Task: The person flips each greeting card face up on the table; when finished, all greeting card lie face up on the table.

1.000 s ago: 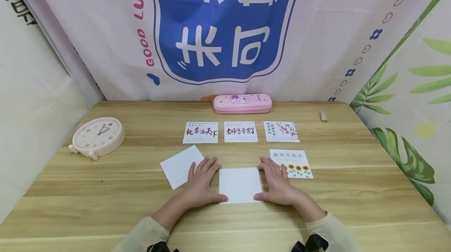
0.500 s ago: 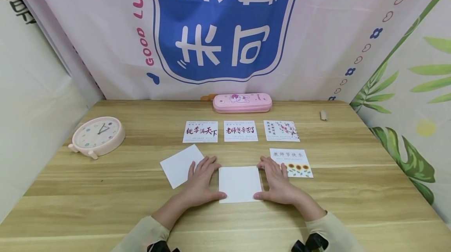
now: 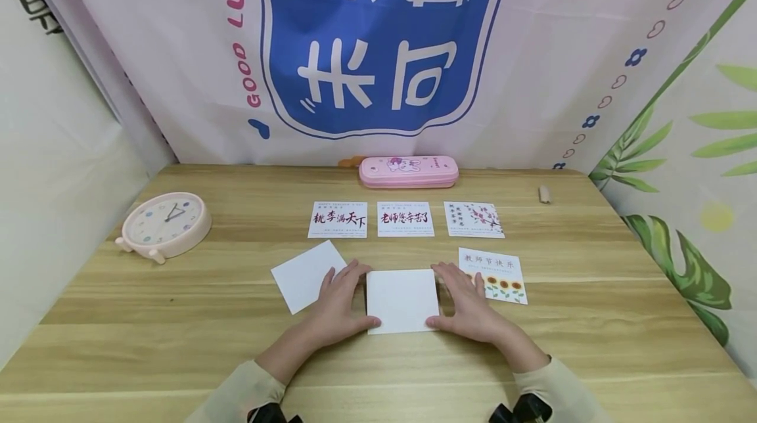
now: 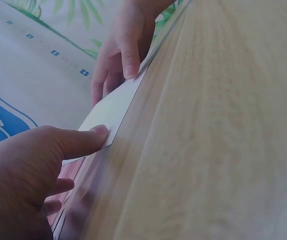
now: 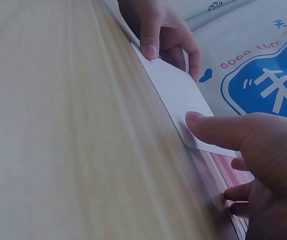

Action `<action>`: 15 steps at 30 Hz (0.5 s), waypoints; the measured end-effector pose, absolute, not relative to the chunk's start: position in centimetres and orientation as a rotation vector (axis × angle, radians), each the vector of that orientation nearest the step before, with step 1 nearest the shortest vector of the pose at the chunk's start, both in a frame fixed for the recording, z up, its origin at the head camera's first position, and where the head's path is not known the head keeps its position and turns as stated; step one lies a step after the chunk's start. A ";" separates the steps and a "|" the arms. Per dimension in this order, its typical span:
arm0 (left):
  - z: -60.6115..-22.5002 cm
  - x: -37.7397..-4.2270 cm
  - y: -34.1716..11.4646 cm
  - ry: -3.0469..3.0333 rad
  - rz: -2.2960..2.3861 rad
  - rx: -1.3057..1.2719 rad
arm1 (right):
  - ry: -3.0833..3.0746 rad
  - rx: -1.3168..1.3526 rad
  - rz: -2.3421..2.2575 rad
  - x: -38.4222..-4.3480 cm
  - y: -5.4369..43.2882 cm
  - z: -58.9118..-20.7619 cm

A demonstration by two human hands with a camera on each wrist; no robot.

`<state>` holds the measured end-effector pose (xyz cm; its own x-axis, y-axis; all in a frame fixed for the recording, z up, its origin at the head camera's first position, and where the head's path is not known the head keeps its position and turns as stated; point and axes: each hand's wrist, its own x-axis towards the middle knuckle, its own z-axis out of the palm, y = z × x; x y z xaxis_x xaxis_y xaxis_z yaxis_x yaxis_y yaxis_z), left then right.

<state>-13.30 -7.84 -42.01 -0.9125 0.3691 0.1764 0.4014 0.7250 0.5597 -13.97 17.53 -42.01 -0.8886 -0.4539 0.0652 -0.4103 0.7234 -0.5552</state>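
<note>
A blank white card (image 3: 403,301) is held between both hands, just above the table in the wrist views. My left hand (image 3: 340,305) grips its left side, with the thumb (image 4: 91,141) on the near corner. On the opposite side my right hand (image 3: 470,305) grips it, its thumb (image 5: 216,129) laid over the near corner. The fingertips at the card's far corners are partly hidden. A second blank card (image 3: 304,282) lies slanted beside the left fingers. By the right fingers lies a sunflower card (image 3: 503,272), partly covered by that hand.
Three printed cards lie in a row further back: one on the left (image 3: 338,220), one in the middle (image 3: 405,219) and a blossom card (image 3: 475,220). Behind them is a pink pencil case (image 3: 408,173). A clock (image 3: 165,226) lies left; a small beige piece (image 3: 544,194) sits back right.
Both hands have raised the blank card off the table and slightly away from the body. The sunflower card has turned a little beside the right hand.
</note>
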 end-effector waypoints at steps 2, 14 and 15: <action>-42.0 -13.3 -7.8 -2.859 -0.965 -0.643 | 2.844 -0.711 -0.898 -14.0 17.6 -42.0; -42.0 -13.3 -7.8 -2.835 -0.981 -0.658 | 2.837 -0.753 -0.932 -14.0 18.0 -41.7; -42.0 -13.3 -7.8 -2.837 -0.978 -0.658 | 2.835 -0.758 -0.931 -14.0 18.0 -41.7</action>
<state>-13.29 -7.83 -42.01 -0.9060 0.3732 0.1999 0.4171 0.7059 0.5725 -13.98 18.03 -41.69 -0.8771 -0.4716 0.0911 -0.4338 0.6964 -0.5717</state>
